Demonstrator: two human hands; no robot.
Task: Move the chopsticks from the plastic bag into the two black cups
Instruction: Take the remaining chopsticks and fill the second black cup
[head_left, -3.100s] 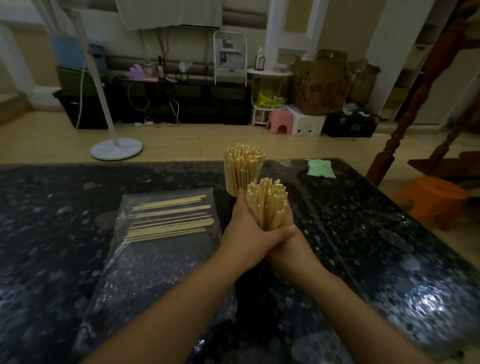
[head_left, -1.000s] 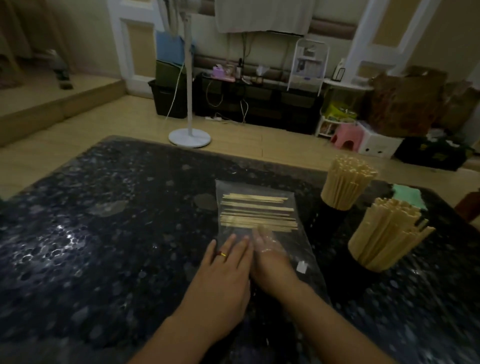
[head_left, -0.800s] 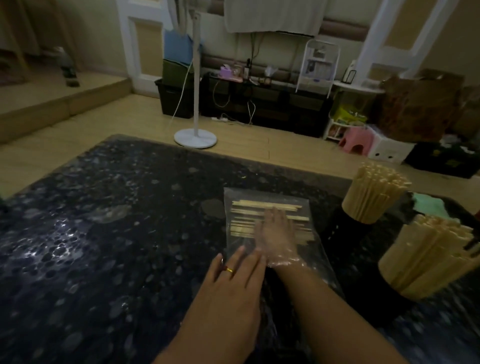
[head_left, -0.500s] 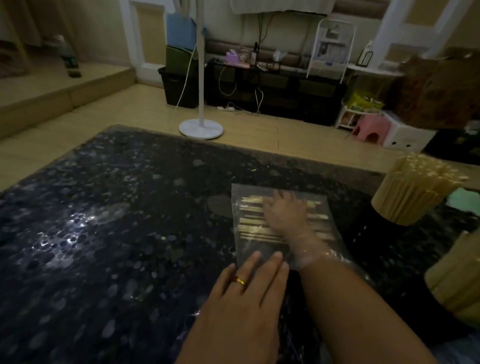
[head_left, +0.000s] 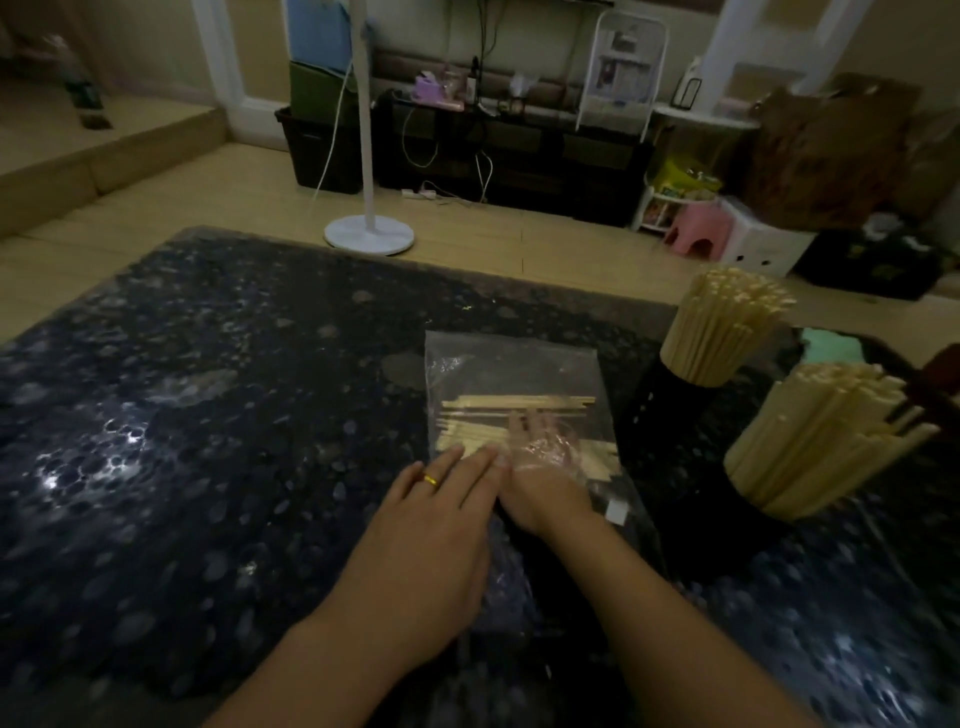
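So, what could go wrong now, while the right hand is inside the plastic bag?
The nearer cup's chopsticks lean hard toward the right; adding more could spill them or tip the cup. The right hand reaches inside the plastic bag, which only the left hand holds flat, so the bag may slide out with it. The loose chopsticks might also snag the thin film.

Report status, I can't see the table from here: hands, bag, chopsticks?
Left hand flat on the bag. Right hand inside it, on the loose chopsticks. Both cups nearly full. Nothing blocking.
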